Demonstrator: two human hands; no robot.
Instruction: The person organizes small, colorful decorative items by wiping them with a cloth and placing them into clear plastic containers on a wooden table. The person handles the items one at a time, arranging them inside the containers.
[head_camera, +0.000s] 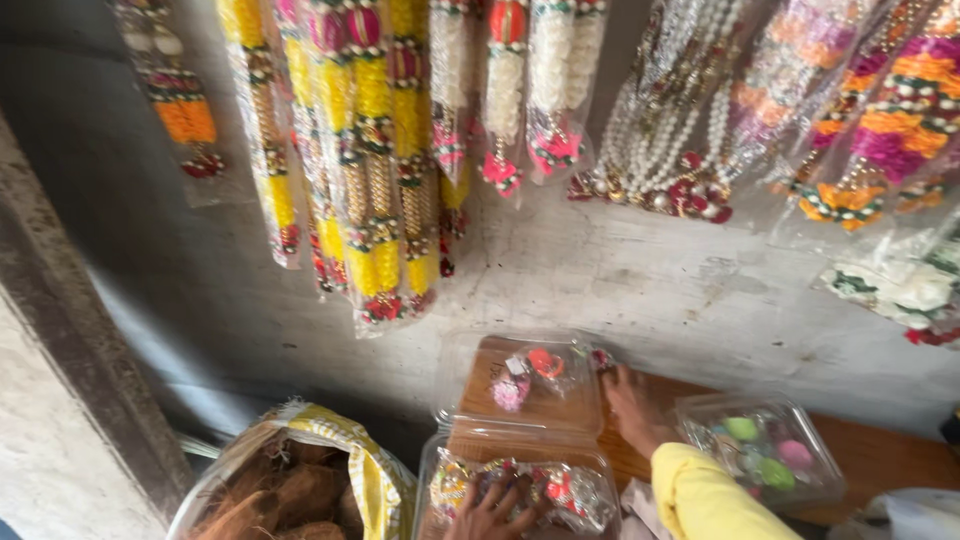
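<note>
My left hand (492, 512) lies at the bottom edge with its fingers spread on a clear plastic box (570, 492) full of small colourful ornaments. My right hand (634, 405), in a yellow sleeve, rests flat on the wooden shelf (880, 452). Its fingertips touch the right corner of a second clear box (520, 388), which holds a few pink and red trinkets and stands just behind the first. Neither hand grips anything.
A third clear box (765, 450) with green and pink round pieces sits right of my right hand. A yellow-and-white sack (300, 480) of brown fibre stands at lower left. Many wrapped bead and flower garlands (380, 150) hang on the grey wall above.
</note>
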